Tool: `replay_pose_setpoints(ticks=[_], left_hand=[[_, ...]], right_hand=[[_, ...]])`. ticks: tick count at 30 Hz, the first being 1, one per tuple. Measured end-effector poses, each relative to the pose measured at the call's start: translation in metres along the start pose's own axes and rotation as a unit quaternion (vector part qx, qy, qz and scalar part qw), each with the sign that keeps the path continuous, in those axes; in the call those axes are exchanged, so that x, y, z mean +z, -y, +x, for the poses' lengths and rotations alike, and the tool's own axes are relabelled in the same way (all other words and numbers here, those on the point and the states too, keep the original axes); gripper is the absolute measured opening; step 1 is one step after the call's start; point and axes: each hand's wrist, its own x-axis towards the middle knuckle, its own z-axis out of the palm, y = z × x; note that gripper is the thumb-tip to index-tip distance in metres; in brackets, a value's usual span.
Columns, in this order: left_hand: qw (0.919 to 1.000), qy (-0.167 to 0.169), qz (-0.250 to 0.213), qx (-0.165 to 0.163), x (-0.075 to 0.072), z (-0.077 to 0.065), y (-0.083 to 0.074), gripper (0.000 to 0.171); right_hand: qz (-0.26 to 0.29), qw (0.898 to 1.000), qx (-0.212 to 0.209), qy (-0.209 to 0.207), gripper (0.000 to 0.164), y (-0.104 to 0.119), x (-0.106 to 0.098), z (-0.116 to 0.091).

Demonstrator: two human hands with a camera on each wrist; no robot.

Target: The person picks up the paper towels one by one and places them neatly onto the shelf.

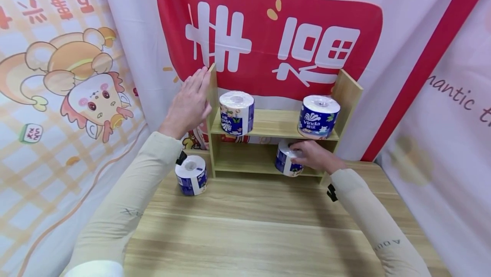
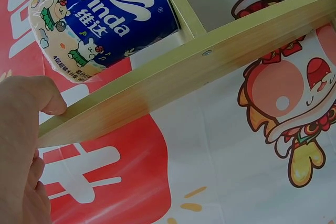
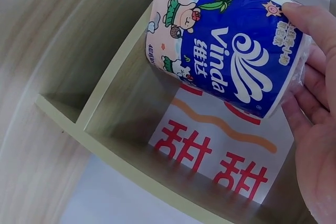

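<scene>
My right hand (image 1: 315, 156) grips the blue-and-white wrapped toilet paper roll (image 1: 285, 161) at the lower tier's 3 o'clock end. My left hand (image 1: 189, 105), fingers straight, braces the light wooden two-tier shelf (image 1: 270, 125). I'd set the roll down flat and fully inside before letting go.

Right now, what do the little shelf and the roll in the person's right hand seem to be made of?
Shelf: apparently laminated board, pale matte wood grain, a screw visible in the left wrist view. Roll held by the right hand: likely tissue paper under glossy, crinkled printed plastic wrap.
</scene>
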Motion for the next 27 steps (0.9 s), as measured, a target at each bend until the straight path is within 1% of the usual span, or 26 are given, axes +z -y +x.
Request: replay_pose_setpoints(ticks=[3,11,20,27], left_hand=[[1.0,0.001,0.0,0.002,-0.0005,0.0005,-0.0007,0.083],[1.0,-0.001,0.004,0.002,-0.0027,0.0009,-0.0014,0.084],[1.0,-0.003,0.006,0.003,-0.0015,0.0011,-0.001,0.085],[1.0,0.003,0.007,0.0,-0.0011,-0.0003,-0.0012,0.085]], right_hand=[[0.0,1.0,0.004,0.001,0.042,-0.0001,0.0001,-0.0001],[-0.007,1.0,-0.001,-0.005,0.043,-0.0008,0.0008,-0.0001],[-0.028,0.999,-0.02,-0.019,0.045,-0.0001,0.0041,-0.0025],[-0.035,0.998,-0.036,-0.028,0.048,0.0029,0.0046,-0.0061]])
